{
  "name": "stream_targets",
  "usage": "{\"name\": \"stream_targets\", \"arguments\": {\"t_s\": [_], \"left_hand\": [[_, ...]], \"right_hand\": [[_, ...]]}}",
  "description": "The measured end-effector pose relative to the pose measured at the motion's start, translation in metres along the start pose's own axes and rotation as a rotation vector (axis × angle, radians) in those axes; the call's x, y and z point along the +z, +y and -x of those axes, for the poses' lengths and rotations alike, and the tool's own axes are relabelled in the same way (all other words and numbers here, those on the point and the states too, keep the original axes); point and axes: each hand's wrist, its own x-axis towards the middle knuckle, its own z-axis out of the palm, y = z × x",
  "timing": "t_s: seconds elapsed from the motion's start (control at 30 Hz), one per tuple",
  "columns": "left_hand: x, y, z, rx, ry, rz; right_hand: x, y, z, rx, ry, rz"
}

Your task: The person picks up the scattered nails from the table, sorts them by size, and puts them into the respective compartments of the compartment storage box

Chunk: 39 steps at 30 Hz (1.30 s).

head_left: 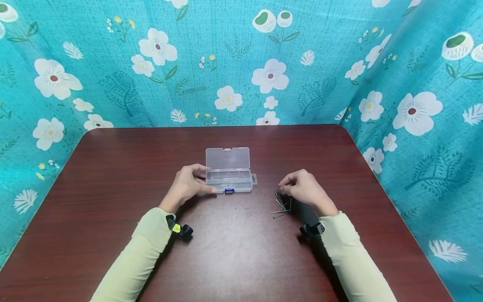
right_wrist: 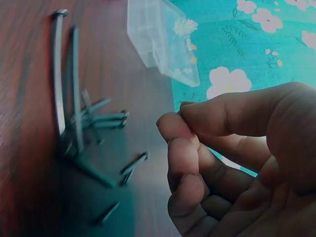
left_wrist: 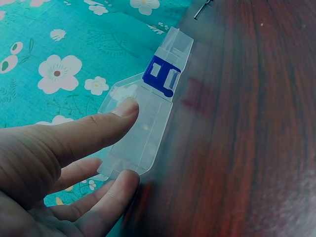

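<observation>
A clear plastic box (head_left: 229, 181) with a blue latch (head_left: 229, 190) stands with its lid (head_left: 228, 158) raised. My left hand (head_left: 191, 181) grips its left end; in the left wrist view the thumb (left_wrist: 129, 106) lies on the front wall. A thin nail-like thing shows inside, too faint to be sure. On the right, my right hand (head_left: 303, 187) is above a loose pile of dark metal nails (head_left: 281, 205), its thumb and index fingertips together and the other fingers curled. No held thing is visible; the fingers partly hide the pinch.
A dark red-brown wooden table (head_left: 234, 260) lies under everything. Behind it and along the right hangs a turquoise flowered cloth (head_left: 211, 63). A hanging tab (head_left: 254, 179) juts from the box's right end. Wrist cameras (head_left: 181, 228) sit on both wrists.
</observation>
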Motion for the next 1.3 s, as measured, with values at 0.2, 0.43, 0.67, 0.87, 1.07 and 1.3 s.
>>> {"name": "stream_targets", "arguments": {"t_s": [0.2, 0.43, 0.67, 0.87, 1.07, 1.3], "left_hand": [[-0.001, 0.000, 0.001, -0.009, -0.005, 0.009], [0.001, -0.001, 0.000, -0.009, -0.001, 0.003], [0.001, -0.002, 0.000, -0.007, -0.007, 0.004], [0.000, -0.001, 0.000, 0.005, -0.009, 0.001], [0.000, -0.001, -0.001, 0.003, -0.007, -0.003], [0.001, -0.001, 0.000, -0.010, -0.002, 0.001]], "right_hand": [[-0.005, 0.014, 0.009, 0.022, 0.002, 0.015], [-0.008, 0.021, 0.021, 0.000, -0.038, 0.046], [-0.006, 0.023, 0.035, 0.011, -0.105, 0.046], [-0.002, 0.024, 0.039, 0.011, -0.138, 0.003], [0.002, 0.027, 0.039, -0.016, -0.125, 0.017], [0.005, 0.027, 0.038, -0.016, -0.120, 0.055]]}}
